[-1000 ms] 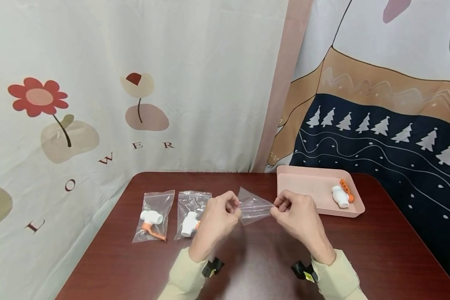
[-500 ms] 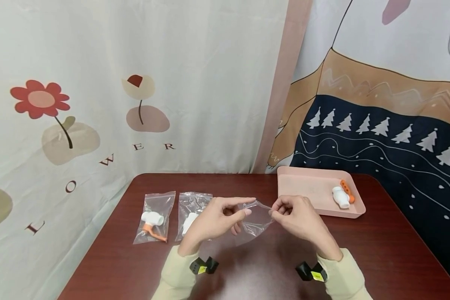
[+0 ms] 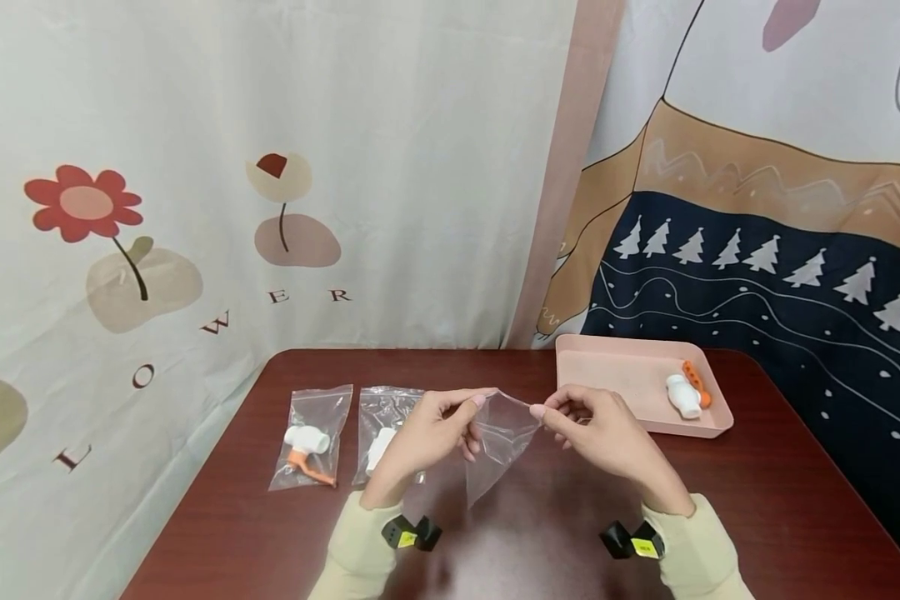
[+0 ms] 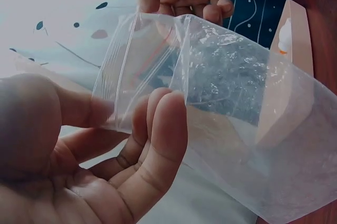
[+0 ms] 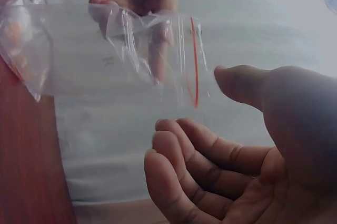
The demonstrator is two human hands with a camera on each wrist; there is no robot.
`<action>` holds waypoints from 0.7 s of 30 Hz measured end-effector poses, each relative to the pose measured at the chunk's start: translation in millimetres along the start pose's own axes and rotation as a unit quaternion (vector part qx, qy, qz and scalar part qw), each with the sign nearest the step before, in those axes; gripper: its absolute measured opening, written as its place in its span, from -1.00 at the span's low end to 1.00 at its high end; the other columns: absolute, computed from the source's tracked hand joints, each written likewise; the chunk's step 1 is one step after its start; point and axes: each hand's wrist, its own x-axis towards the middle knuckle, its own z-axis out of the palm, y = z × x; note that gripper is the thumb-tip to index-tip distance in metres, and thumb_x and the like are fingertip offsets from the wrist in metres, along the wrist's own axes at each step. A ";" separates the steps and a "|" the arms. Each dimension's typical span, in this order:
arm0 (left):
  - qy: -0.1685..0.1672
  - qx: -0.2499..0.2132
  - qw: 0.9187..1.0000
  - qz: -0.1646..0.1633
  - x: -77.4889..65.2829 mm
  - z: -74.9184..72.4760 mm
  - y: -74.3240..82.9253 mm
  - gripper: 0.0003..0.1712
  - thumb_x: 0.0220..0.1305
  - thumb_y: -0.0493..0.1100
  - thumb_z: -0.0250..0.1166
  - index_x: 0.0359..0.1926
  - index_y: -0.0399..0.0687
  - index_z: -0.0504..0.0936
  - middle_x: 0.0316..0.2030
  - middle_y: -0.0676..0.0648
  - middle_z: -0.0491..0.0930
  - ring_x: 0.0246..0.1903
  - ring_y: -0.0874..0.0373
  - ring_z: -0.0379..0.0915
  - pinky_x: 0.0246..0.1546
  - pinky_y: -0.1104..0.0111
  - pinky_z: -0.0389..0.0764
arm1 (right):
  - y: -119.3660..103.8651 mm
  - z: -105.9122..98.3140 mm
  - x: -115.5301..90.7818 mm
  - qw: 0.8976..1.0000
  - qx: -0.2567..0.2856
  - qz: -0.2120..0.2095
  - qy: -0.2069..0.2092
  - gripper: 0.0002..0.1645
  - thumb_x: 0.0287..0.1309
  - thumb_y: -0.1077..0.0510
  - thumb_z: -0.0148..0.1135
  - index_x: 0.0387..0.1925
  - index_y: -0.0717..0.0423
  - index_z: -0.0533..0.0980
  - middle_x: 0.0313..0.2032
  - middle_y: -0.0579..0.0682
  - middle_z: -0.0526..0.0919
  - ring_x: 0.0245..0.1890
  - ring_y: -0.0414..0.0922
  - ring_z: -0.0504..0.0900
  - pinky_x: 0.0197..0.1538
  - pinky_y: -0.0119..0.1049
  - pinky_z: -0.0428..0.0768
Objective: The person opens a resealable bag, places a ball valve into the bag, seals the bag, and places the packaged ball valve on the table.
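Note:
A clear zip bag (image 3: 504,442) hangs over the table between both hands, its body drooping toward the near side. My left hand (image 3: 437,427) pinches its mouth edge between thumb and index finger, the other fingers bent loosely beside it. At the bag's other top corner is my right hand (image 3: 603,429). The right wrist view shows that thumb (image 5: 237,81) and the bent fingers (image 5: 195,174) apart, with nothing pinched between them. A red line (image 5: 195,66) runs along the bag's seal. Nothing shows inside the bag.
Two filled zip bags lie at left: one (image 3: 333,417) holds a white fitting with an orange lever, the other (image 3: 386,408) is partly hidden by the left hand. At back right a pink tray (image 3: 607,371) holds a white fitting (image 3: 682,396) and an orange lever (image 3: 693,377).
The bag, stretched flat between two pinching hands a second ago, now droops with its body lower. My left hand has changed its hold on the edge; the right hand's pinch has loosened.

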 end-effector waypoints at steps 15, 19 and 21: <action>0.029 -0.005 1.000 -0.010 -1.9 -9.3 -1.1 -0.60 0.58 -0.19 0.09 0.31 -0.14 0.59 -0.52 -0.17 0.60 -0.58 0.16 0.59 -0.46 0.22 0.76 | 44.1 -20.4 16.1 0.992 -0.111 0.010 0.059 -0.38 0.29 -0.22 0.36 0.20 0.07 0.56 0.09 0.11 0.72 0.01 0.02 0.71 0.08 -0.02 0.71; 0.028 -0.004 0.999 -0.014 -2.0 -10.0 -1.1 -0.60 0.58 -0.19 0.09 0.31 -0.12 0.59 -0.52 -0.21 0.61 -0.57 0.14 0.59 -0.45 0.22 0.76 | 56.3 -25.3 21.8 0.987 -0.147 -0.005 0.063 -0.33 0.31 -0.16 0.35 0.28 0.13 0.49 0.18 0.19 0.65 0.07 0.13 0.68 0.14 0.11 0.67; 0.027 -0.003 0.999 -0.019 -2.1 -10.2 -0.4 -0.60 0.58 -0.17 0.10 0.32 -0.09 0.59 -0.51 -0.21 0.61 -0.56 0.13 0.59 -0.45 0.24 0.76 | 61.7 -29.7 24.5 0.984 -0.169 -0.006 0.064 -0.28 0.31 -0.19 0.34 0.32 0.13 0.46 0.22 0.21 0.62 0.09 0.16 0.66 0.15 0.14 0.66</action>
